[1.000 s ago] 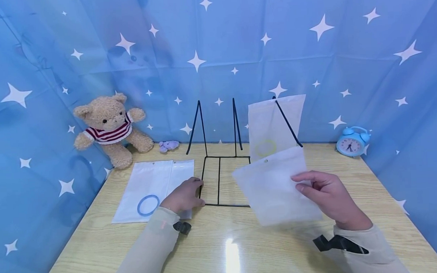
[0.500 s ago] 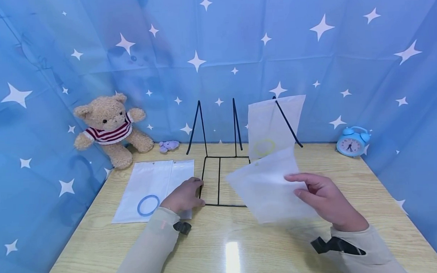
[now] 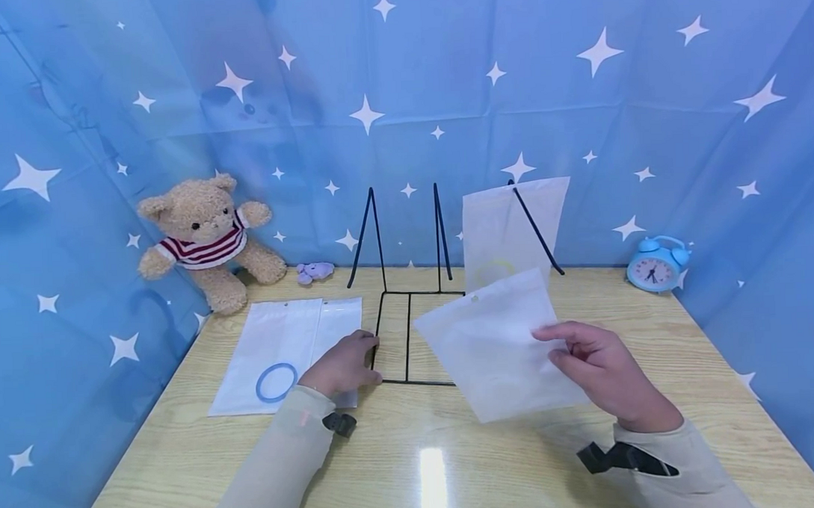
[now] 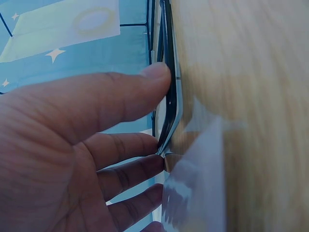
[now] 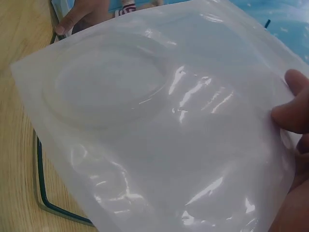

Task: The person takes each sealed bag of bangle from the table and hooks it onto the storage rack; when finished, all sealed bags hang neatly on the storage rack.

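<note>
A right hand [image 3: 602, 370] pinches a white pouch [image 3: 498, 348] between thumb and fingers, above the middle of the tabletop [image 3: 522, 474]; a faint ring [image 5: 106, 119] appears to lie inside, its color hard to judge. The left hand [image 3: 341, 362], thumb and fingers spread apart, touches the near-left corner of a black wire rack [image 3: 408, 336]. A second pouch [image 3: 496, 221] hangs on the rack's right-hand arm. Toward the tabletop's left edge lie more pouches [image 3: 268, 337], one showing a blue ring [image 3: 258, 386]. A teddy bear [image 3: 207, 215] sits at the far left corner.
</note>
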Motion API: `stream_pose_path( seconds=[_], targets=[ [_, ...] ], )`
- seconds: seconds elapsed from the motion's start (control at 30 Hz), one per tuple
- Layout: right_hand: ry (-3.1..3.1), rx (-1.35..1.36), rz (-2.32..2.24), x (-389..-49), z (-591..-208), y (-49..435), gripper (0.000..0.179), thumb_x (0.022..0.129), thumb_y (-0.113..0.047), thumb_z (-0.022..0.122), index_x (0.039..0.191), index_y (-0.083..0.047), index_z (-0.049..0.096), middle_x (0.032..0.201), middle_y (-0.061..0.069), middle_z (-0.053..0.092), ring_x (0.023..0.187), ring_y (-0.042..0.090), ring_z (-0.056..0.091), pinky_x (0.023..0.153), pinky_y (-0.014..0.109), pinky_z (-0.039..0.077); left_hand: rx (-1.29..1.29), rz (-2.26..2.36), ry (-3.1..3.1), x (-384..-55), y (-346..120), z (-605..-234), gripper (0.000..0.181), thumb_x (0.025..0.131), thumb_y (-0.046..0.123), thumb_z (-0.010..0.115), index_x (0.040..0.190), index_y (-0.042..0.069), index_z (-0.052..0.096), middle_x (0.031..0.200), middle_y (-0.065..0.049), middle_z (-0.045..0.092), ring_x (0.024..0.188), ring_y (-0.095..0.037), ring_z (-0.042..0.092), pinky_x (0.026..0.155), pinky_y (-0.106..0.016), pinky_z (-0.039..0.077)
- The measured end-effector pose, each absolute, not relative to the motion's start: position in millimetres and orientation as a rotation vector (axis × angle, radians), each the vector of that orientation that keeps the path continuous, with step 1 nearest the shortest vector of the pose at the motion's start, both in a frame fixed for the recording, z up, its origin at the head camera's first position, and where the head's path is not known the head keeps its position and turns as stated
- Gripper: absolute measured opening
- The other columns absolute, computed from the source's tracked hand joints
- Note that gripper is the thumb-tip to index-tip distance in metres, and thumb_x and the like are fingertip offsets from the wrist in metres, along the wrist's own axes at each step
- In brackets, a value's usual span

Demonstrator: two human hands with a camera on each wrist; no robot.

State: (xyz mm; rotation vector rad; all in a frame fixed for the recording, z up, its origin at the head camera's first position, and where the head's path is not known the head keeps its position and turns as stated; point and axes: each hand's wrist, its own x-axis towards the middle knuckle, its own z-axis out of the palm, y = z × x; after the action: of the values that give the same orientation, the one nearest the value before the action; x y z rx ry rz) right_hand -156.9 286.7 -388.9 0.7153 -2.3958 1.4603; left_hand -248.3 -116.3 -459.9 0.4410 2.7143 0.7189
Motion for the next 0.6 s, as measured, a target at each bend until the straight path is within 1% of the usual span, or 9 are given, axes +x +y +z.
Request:
stream_pose_path(
  seconds=[0.07,0.17,0.27,0.4,0.43,0.6],
  targets=[
    [-2.391,0.703,1.453,-156.7,-388.9,286.2,0.035,0.094,0.017,0.063,0.119,-0.004,0.077,0.107,-0.014,0.071,0.053,0.016,0.043,0.046,0.031,0.039,0.44,0.718,2.715,-248.2,-116.1,-459.8,0.073,0.093,0.022,0.082,0.156,0.003,0.05,0.164,-0.017,0.042,0.152,-0.039,0.041,0.12,-0.053,0.041],
    [-2.381,0.7,1.463,-156.6,-388.8,285.5,0.033,0.094,0.017,0.064,0.115,-0.004,0.078,0.11,-0.016,0.072,0.053,0.015,0.043,0.045,0.031,0.039,0.438,0.718,2.715,-248.3,-116.2,-459.7,0.073,0.093,0.022,0.083,0.156,0.003,0.05,0.164,-0.017,0.042,0.151,-0.039,0.041,0.12,-0.054,0.041],
    [-2.387,0.696,1.469,-156.0,-388.0,285.2,0.032,0.094,0.016,0.065,0.115,-0.004,0.079,0.11,-0.016,0.072,0.053,0.016,0.043,0.045,0.031,0.039,0.44,0.721,2.717,-248.2,-116.4,-459.8,0.073,0.093,0.021,0.083,0.156,0.002,0.05,0.164,-0.018,0.042,0.151,-0.039,0.041,0.12,-0.054,0.041],
    [-2.395,0.728,1.486,-155.5,-387.6,285.8,0.033,0.097,0.014,0.063,0.121,-0.004,0.078,0.11,-0.014,0.072,0.053,0.016,0.043,0.048,0.032,0.041,0.444,0.727,2.718,-247.9,-116.4,-460.4,0.073,0.093,0.021,0.082,0.156,0.002,0.05,0.164,-0.017,0.042,0.152,-0.039,0.04,0.12,-0.053,0.041],
    [-2.397,0.746,1.496,-155.4,-387.5,286.1,0.034,0.098,0.014,0.062,0.123,-0.003,0.077,0.105,-0.015,0.071,0.053,0.016,0.042,0.049,0.032,0.042,0.444,0.727,2.718,-248.0,-116.4,-460.6,0.073,0.093,0.021,0.082,0.156,0.002,0.05,0.164,-0.017,0.042,0.152,-0.038,0.04,0.12,-0.053,0.041],
    [-2.427,0.832,1.534,-154.8,-386.8,287.9,0.039,0.102,0.013,0.055,0.135,-0.001,0.07,0.121,-0.015,0.071,0.057,0.016,0.042,0.054,0.033,0.044,0.447,0.727,2.721,-248.9,-117.2,-461.5,0.073,0.093,0.021,0.083,0.155,0.002,0.05,0.164,-0.017,0.042,0.151,-0.039,0.041,0.12,-0.053,0.042]
  ],
)
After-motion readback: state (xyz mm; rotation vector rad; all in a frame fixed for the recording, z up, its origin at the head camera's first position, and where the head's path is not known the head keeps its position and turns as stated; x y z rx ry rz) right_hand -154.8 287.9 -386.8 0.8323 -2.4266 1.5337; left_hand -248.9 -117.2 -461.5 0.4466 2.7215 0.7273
